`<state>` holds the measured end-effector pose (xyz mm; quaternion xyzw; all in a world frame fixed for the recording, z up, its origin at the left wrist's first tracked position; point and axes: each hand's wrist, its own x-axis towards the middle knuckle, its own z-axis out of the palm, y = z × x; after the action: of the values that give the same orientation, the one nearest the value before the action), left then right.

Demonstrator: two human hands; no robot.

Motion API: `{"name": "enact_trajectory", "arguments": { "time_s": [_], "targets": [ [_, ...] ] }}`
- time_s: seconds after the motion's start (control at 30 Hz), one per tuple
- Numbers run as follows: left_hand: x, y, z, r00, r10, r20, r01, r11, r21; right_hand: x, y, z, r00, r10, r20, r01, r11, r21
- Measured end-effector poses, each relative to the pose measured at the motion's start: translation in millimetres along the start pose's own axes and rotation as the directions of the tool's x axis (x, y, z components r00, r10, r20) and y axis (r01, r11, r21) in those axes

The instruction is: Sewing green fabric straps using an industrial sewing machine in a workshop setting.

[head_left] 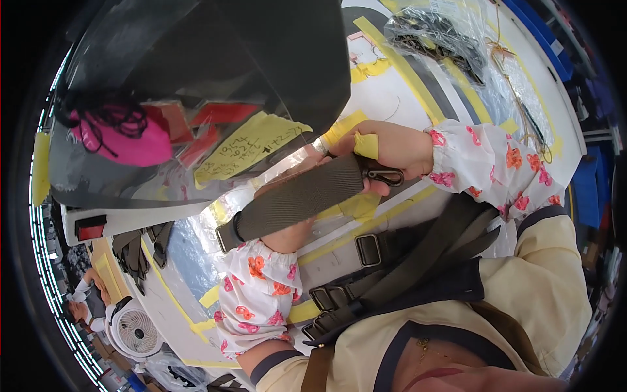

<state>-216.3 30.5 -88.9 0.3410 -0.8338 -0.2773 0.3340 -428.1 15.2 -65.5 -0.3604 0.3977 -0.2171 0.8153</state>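
White worktable (385, 98), runs under everything, yellow tape strips on it. Big dark panel (274, 52) under clear plastic: up and left of the held strap. Dark olive webbing straps with buckles (424, 251): bundled below and right of the held strap, near the person's front.

Held strap (300, 199), the thing in hand: flat olive webbing, tilted, up off the table between both hands. Plastic bag with dark contents (444, 42): up and right of it, well apart. Right hand (400, 149) is at the strap's right end, fingers closed around the hook end. Left hand (292, 236) is behind the strap, mostly covered by it; seems to support it, finger grip can't be told. Yellow note (251, 145) and pink item with black cord (147, 140): on the panel, up and left of the strap. Metal snap hook (392, 176) on strap's right end, metal loop (223, 240) on its left end.

Step in hand, my read: handling the strap at its hook end. Next move would call for a firm hold there, with the webbing flat and untwisted.
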Motion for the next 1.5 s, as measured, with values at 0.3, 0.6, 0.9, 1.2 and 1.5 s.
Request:
{"name": "enact_trajectory", "arguments": {
  "time_s": [0.3,0.6,0.9,1.2,1.5],
  "targets": [
    [19.2,-5.7,7.9,0.969,0.192,0.155,-0.246,0.695,0.676,10.0,9.8,-17.8,0.652,-0.757,0.038,0.451,0.347,-0.822],
    [18.9,4.4,-0.3,0.975,-0.014,0.221,-0.061,0.942,0.329,12.1,3.4,-35.3,0.667,-0.736,0.120,0.395,0.213,-0.894],
    [17.9,3.3,2.8,0.982,-0.035,0.185,-0.043,0.914,0.403,17.6,4.5,-15.4,0.791,-0.590,0.163,0.103,-0.135,-0.986],
    [11.4,11.1,0.7,0.968,-0.156,0.197,0.054,0.894,0.446,22.4,26.0,-21.6,0.373,-0.743,0.555,0.301,-0.469,-0.830],
    [8.5,14.2,4.6,0.928,0.366,0.069,-0.304,0.636,0.709,15.0,23.6,0.3,0.577,-0.662,0.478,0.095,-0.527,-0.844]
  ]
}}
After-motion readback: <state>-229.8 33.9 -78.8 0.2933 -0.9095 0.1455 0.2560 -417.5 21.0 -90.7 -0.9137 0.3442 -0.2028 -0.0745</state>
